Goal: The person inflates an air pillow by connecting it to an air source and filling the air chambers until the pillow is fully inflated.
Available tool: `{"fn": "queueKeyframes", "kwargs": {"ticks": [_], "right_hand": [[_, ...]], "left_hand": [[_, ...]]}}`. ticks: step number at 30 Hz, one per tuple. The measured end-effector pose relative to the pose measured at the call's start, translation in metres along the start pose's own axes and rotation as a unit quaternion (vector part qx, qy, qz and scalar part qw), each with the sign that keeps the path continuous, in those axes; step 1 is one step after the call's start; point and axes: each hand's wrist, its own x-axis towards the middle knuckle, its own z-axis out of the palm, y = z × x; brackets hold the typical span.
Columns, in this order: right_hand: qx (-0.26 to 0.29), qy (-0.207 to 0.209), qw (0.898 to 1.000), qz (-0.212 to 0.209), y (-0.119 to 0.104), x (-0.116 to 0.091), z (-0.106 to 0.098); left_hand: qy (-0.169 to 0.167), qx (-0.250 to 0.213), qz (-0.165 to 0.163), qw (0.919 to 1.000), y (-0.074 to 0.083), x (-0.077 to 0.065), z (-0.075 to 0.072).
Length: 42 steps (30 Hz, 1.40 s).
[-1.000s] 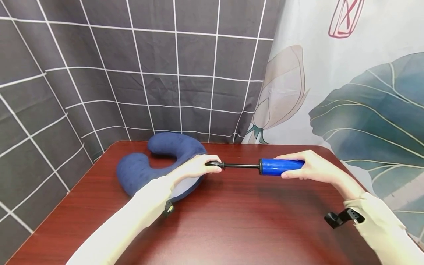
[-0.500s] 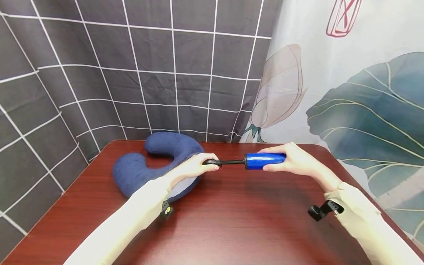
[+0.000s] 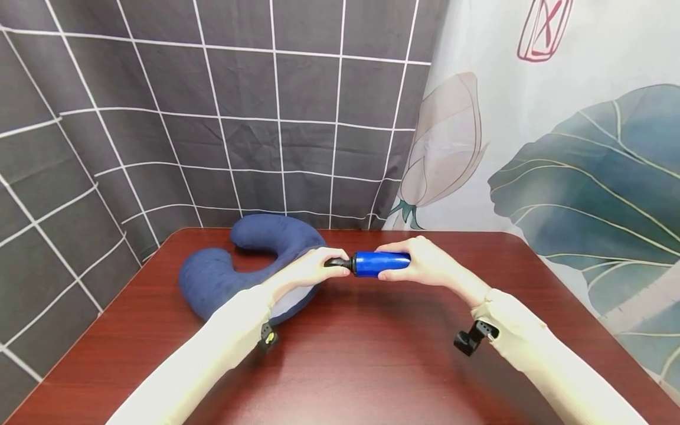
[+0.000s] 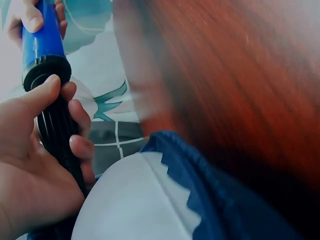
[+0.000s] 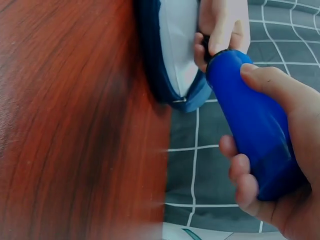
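Note:
A hand pump with a blue barrel [image 3: 374, 264] and a black handle [image 4: 54, 122] is held level above the table between both hands. My left hand [image 3: 310, 267] grips the handle, its fingers wrapped round it. Round the blue barrel curl the fingers and thumb of my right hand [image 3: 427, 262]. The pump's rod is pushed in, so handle and barrel meet. A blue U-shaped neck pillow [image 3: 212, 280] lies at the back left, partly hidden behind my left hand and forearm. Its white inner side [image 4: 132, 200] shows in the left wrist view.
The reddish-brown wooden table [image 3: 361, 366] spreads beneath the hands. A dark grey curtain [image 3: 244, 141] with white grid lines stands behind and to the left. A white curtain [image 3: 499, 195] with flower and leaf prints hangs at the right.
My right hand has moved left with the blue barrel, and the black rod has slid inside it. My left hand stays almost still on the handle.

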Motion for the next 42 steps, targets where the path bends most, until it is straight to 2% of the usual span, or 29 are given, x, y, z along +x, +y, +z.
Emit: {"fn": "queueKeyframes", "kwargs": {"ticks": [7,11,17,21,25,30,35,39,42], "right_hand": [[-0.01,-0.016,1.0,0.004,0.001,-0.004,-0.001],[-0.018,-0.019,1.0,0.015,0.001,-0.004,-0.005],[-0.014,-0.024,0.999,0.017,-0.002,-0.007,-0.007],[-0.012,-0.021,1.0,0.019,-0.004,-0.009,-0.008],[-0.017,-0.02,0.999,0.026,-0.006,-0.009,-0.009],[-0.033,-0.025,0.999,0.028,-0.008,-0.009,-0.01],[-0.04,-0.021,0.999,0.021,-0.008,-0.009,-0.011],[-0.045,-0.026,0.998,0.021,-0.008,-0.008,-0.013],[-0.05,-0.032,0.998,0.021,-0.008,-0.008,-0.013]], "left_hand": [[-0.002,0.036,-0.017,0.9992,0.002,0.001,0.001],[-0.007,0.046,-0.022,0.9987,0.001,0.004,-0.003],[-0.057,0.073,-0.048,0.9946,0.006,0.009,-0.015],[-0.089,0.114,-0.035,0.9889,0.01,0.016,-0.021],[-0.094,0.138,-0.012,0.9858,0.009,0.019,-0.025],[-0.068,0.175,0.011,0.9822,0.005,0.007,-0.031],[-0.02,0.201,0.001,0.9794,-0.001,-0.012,-0.042],[0.014,0.186,-0.026,0.9822,-0.008,-0.029,-0.045],[0.036,0.165,-0.022,0.9854,-0.016,-0.04,-0.044]]}}
